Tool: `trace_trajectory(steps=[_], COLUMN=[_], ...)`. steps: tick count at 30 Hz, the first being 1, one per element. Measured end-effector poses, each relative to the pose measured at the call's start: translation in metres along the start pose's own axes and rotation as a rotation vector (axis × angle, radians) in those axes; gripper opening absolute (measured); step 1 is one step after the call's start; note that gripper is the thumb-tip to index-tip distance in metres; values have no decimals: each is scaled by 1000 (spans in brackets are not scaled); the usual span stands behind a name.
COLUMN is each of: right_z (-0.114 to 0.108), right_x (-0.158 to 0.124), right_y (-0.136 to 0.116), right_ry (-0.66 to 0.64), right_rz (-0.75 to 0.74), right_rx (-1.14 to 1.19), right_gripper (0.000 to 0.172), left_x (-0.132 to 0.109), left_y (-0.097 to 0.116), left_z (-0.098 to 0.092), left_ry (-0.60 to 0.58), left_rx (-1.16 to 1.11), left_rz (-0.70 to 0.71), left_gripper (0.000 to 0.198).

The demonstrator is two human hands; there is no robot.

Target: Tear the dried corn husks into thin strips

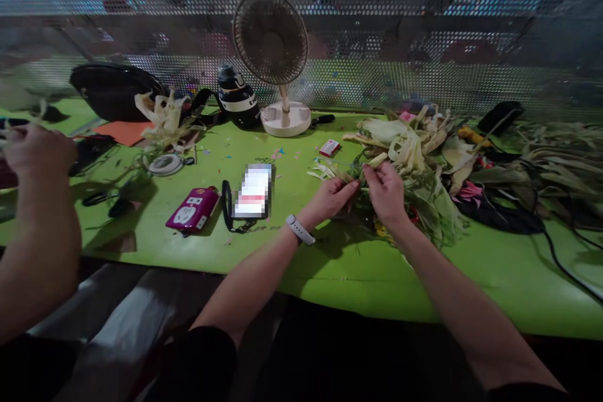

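At the right of the green table (301, 264) both of my hands meet in front of a heap of corn husks (400, 138). My right hand (387, 193) pinches a pale, narrow corn husk piece (378, 160) between thumb and fingers. Close beside it, my left hand (333, 200), with a white band on the wrist, is closed at the fingertips; what it grips is too small to make out. Thin green strips (325, 171) lie just beyond my left fingers. Loose green husks (433, 207) spread under and right of my right hand.
Left of my hands lie a phone (253, 191) and a purple packet (193, 209). A small red-and-white box (330, 148), a desk fan (287, 118) and a black bottle (239, 103) stand behind. Black cables (558, 257) run at right. A co-worker's arm (42, 213) reaches in from the left.
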State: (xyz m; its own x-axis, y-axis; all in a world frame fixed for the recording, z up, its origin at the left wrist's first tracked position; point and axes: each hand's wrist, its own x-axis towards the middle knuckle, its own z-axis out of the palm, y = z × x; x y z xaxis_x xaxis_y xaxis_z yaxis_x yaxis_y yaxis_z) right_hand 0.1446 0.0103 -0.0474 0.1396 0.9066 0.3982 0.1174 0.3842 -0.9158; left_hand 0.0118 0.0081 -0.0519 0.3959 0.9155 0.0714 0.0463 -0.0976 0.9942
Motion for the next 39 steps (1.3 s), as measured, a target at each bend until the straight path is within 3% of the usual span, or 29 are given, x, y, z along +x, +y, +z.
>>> trace_trajectory(steps=[4, 10, 19, 24, 27, 31, 33, 39], right_z=[-3, -10, -10, -11, -11, -11, -10, -6], right_x=[2, 5, 4, 9, 9, 7, 5, 2], right_y=[1, -5, -6, 0, -1, -10, -15, -21], right_ry=[9, -28, -77, -8, -17, -229, -262, -123], right_rz=[7, 78, 2, 55, 230, 495, 513, 423], right_rx=[5, -52, -108, -53, 71, 209, 277, 319], right_gripper=[23, 25, 27, 30, 36, 43, 41, 38], left_x=[-1, -2, -2, 0, 0, -1, 0, 0], left_y=[6, 15, 11, 11, 11, 11, 10, 4], left_z=[-1, -9, -8, -14, -16, -13, -12, -12], left_ry=[23, -2, 22, -133, -128, -96, -122, -109], left_rx=[-89, -428, -419, -569, -480, -253, -178, -20], left_rz=[-18, -140, -57, -163, -127, -58, -50, -88], left_gripper=[36, 36, 28, 29, 26, 27, 32, 41])
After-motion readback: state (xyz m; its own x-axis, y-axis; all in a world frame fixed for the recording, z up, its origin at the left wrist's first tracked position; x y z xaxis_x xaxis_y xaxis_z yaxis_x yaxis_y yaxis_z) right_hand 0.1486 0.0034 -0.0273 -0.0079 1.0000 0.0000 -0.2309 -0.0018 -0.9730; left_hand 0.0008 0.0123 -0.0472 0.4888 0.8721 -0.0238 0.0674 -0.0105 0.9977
